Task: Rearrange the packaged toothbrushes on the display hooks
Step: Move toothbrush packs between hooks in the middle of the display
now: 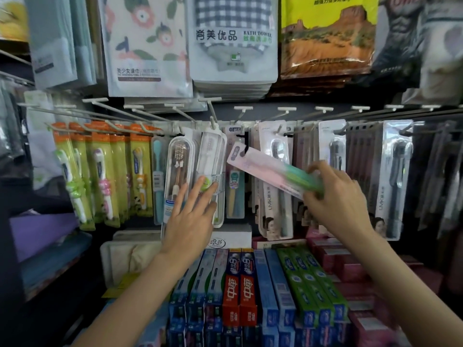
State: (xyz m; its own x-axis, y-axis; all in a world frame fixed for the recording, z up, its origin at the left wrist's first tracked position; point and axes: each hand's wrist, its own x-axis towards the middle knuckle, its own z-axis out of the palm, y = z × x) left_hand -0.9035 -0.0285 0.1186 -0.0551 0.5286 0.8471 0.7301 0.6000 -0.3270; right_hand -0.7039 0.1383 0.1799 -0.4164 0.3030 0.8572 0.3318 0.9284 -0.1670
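At mid-frame the right hand [335, 196] grips a pink-green pack [270, 171] off its hook (re-hanging in hand), the left hand [193, 211] flat on hung packs [211, 171]; next, thread its slot onto a hook [213, 121].

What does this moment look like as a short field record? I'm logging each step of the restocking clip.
setting: shop display, packs hanging on hooks
right hand: grips a pink-and-green toothbrush pack, tilted, off the hooks
left hand: fingers straight, touching the clear toothbrush cases that hang on a hook
below: toothpaste boxes
above: bath towel packs
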